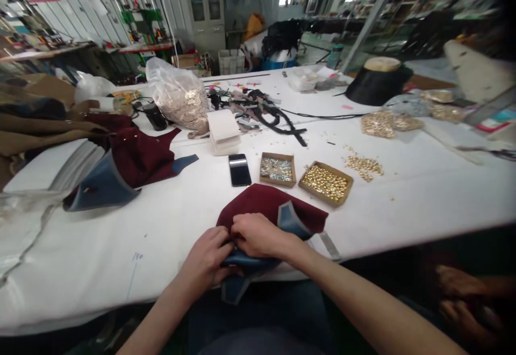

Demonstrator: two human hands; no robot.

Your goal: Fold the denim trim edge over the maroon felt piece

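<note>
A dark red fabric piece (262, 201) with a blue-grey lining lies at the near edge of the white table (161, 236). My left hand (207, 258) grips its lower edge from the left with the fingers curled round the cloth. My right hand (258, 235) presses on it from the right, fingers bent and pinched on the same edge. The two hands touch each other over the cloth. Just beyond the piece stand a small box of silver studs (277, 169) and a small box of gold studs (325, 183).
A black phone (239, 170) lies beside the boxes. Left of it is a heap of red and blue pieces (129, 167). Farther back: a white paper stack (223, 130), a clear bag of metal parts (179, 97), black straps (266, 110), loose gold studs (365, 165).
</note>
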